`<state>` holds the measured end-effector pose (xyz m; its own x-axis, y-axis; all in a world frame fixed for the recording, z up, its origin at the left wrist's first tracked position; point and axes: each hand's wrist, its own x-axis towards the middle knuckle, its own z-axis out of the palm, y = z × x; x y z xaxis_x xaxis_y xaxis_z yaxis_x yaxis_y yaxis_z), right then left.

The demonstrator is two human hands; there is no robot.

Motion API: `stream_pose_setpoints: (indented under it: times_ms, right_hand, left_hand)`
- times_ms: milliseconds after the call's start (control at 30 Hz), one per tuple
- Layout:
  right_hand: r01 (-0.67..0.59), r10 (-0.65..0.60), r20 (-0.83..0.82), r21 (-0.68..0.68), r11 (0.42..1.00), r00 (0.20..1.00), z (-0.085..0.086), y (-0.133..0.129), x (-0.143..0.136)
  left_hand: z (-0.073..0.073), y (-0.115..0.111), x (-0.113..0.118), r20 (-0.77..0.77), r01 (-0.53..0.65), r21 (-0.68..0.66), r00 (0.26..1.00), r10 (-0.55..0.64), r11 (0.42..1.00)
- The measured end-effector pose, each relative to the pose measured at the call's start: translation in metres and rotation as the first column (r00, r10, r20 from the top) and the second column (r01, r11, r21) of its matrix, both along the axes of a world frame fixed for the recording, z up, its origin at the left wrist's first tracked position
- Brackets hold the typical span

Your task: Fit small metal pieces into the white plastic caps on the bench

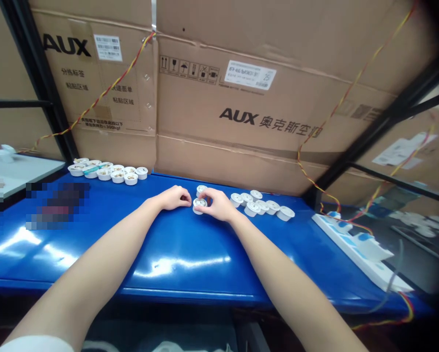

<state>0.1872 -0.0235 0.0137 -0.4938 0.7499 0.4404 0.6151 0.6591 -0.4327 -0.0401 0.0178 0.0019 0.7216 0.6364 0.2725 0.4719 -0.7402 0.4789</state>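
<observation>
Two small round white plastic cups stand close together in the middle of the blue table, one behind the other. My right hand (218, 204) grips the near cup (198, 207) between thumb and fingers from the right. The far cup (201, 188) is just behind it, partly covered by my fingers. To the left, my left hand (172, 198) hovers low over the table, apart from the cups. Its fingers are curled together towards the thumb, and anything inside them is hidden.
A cluster of filled white cups (130, 179) stands at the back left; several more cups (286, 213) sit right of my right hand. A white power strip (355, 252) lies along the right edge of the blue table (183, 244). Cardboard (241, 146) walls the back.
</observation>
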Motion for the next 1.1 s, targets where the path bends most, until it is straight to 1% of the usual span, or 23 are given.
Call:
stream_pose_setpoints:
  times_ms: [133,200,267,300,367,400,467,533,600,700,833,967,1100]
  right_hand:
    - [-0.002,0.002,0.012,-0.001,1.000,1.000,0.002,-0.002,0.000]
    - [-0.001,0.001,0.011,0.011,1.000,1.000,0.002,-0.003,0.000]
    - [0.011,-0.011,0.002,0.040,0.999,1.000,0.003,-0.003,0.000]
    - [0.022,-0.022,-0.009,0.061,0.998,1.000,0.002,-0.003,-0.001]
    - [0.049,-0.044,-0.048,0.105,0.993,0.998,0.002,-0.001,-0.001]
    - [0.058,-0.050,-0.072,0.122,0.991,0.996,0.001,0.000,-0.001]
    - [0.056,-0.040,-0.109,0.144,0.988,0.993,0.000,0.002,-0.002]
    - [0.025,-0.004,-0.126,0.165,0.986,0.992,-0.001,0.003,-0.003]
    - [-0.012,0.038,-0.135,0.188,0.982,0.990,-0.001,0.002,-0.004]
    - [-0.032,0.060,-0.137,0.202,0.979,0.989,0.001,0.001,-0.004]
    - [0.000,0.020,-0.113,0.179,0.984,0.993,0.002,-0.001,-0.004]
    - [0.015,0.010,-0.143,0.168,0.986,0.990,0.002,-0.001,-0.006]
    - [0.030,-0.004,-0.146,0.178,0.984,0.989,0.003,0.000,-0.005]
  left_hand:
    - [-0.004,0.001,0.000,-0.002,-0.046,0.116,0.999,0.046,0.992]
    - [-0.005,0.001,0.000,0.027,-0.094,0.124,0.995,0.092,0.988]
    - [-0.005,0.001,0.001,0.091,-0.161,0.074,0.984,0.154,0.984]
    - [-0.005,0.001,0.001,0.143,-0.193,0.030,0.972,0.187,0.981]
    - [-0.002,-0.001,0.005,0.287,-0.233,-0.086,0.925,0.248,0.969]
    - [-0.001,-0.003,0.007,0.358,-0.228,-0.150,0.894,0.268,0.962]
    - [0.002,-0.007,0.013,0.460,-0.173,-0.263,0.843,0.280,0.949]
    - [0.005,-0.012,0.019,0.487,-0.102,-0.336,0.832,0.265,0.936]
    - [0.007,-0.016,0.024,0.491,-0.053,-0.378,0.835,0.249,0.924]
    - [0.008,-0.020,0.027,0.499,-0.045,-0.387,0.830,0.250,0.921]
    - [0.009,-0.020,0.027,0.523,-0.058,-0.385,0.808,0.270,0.921]
    - [0.009,-0.020,0.029,0.552,-0.038,-0.416,0.783,0.286,0.909]
    - [0.007,-0.018,0.030,0.564,-0.009,-0.405,0.785,0.257,0.914]
